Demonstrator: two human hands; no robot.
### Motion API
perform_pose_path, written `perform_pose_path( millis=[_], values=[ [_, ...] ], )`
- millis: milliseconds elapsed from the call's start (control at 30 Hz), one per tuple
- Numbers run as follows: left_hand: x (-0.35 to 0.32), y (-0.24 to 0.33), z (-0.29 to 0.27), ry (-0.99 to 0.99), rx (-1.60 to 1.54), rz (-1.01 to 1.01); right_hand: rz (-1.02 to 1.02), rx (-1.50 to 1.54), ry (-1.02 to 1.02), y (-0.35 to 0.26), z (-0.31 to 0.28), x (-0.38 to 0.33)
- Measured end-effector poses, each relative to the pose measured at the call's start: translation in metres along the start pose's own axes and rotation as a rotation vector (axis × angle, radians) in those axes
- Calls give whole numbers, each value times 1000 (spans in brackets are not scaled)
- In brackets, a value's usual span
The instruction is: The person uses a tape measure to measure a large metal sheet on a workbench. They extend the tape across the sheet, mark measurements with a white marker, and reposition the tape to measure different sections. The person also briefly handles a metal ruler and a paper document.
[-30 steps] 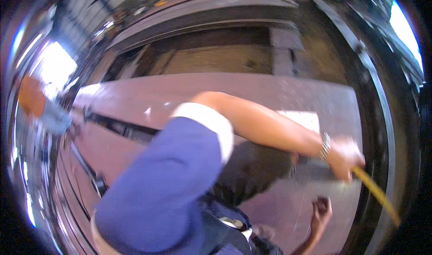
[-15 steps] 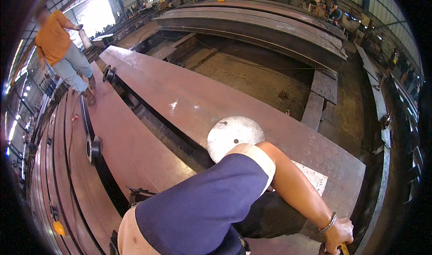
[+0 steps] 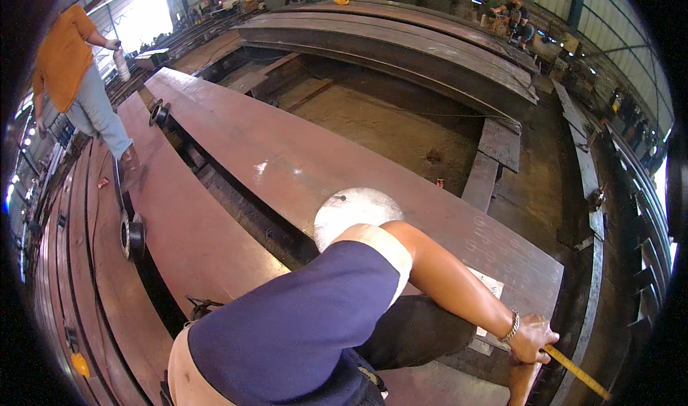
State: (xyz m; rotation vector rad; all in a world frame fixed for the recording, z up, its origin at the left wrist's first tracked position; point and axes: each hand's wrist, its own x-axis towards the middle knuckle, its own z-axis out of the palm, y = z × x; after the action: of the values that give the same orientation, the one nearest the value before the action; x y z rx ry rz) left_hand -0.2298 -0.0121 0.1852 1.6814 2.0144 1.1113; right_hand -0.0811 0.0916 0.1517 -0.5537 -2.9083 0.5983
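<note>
My left arm, in a dark blue sleeve with a pale cuff, reaches across to the right. My left hand (image 3: 529, 336), with a metal bracelet at the wrist, is closed on a yellow tape measure (image 3: 577, 372) at the plate's right end. The tape's blade sticks out past the edge, slanting down to the right. Just below, part of my right hand or forearm (image 3: 524, 383) comes up from the lower edge; its fingers are hidden behind my left hand. Under my arms lies a long reddish steel plate (image 3: 373, 162), with chalk-like round marks near its right end.
A round pale metal disc (image 3: 356, 211) and a white printed sheet (image 3: 489, 283) lie on the plate. A dark gap runs between it and the neighbouring plate (image 3: 193, 234). Steel beams (image 3: 387, 44) lie beyond. A person in an orange shirt (image 3: 64, 48) stands at far left.
My left hand has moved up slightly, and more of the yellow tape now shows beyond the edge. The view has shifted, so the plates sit further left. The person in orange appears nearer the rim.
</note>
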Motion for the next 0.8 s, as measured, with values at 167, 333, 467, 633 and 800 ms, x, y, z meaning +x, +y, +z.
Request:
perform_pose_path(
  millis=[167,333,467,633,800],
  values=[
    [0,-10,-1,15,-4,-23,93,81,18,10,3,1],
    [17,-20,15,16,38,19,42,240,227,25,-1,-9],
    [20,-29,22,31,102,54,119,526,170,16,-12,-8],
    [20,-31,26,22,31,-16,89,571,235,27,-17,-7],
    [19,-32,24,-26,64,9,117,625,334,44,-12,-8]
  ],
)
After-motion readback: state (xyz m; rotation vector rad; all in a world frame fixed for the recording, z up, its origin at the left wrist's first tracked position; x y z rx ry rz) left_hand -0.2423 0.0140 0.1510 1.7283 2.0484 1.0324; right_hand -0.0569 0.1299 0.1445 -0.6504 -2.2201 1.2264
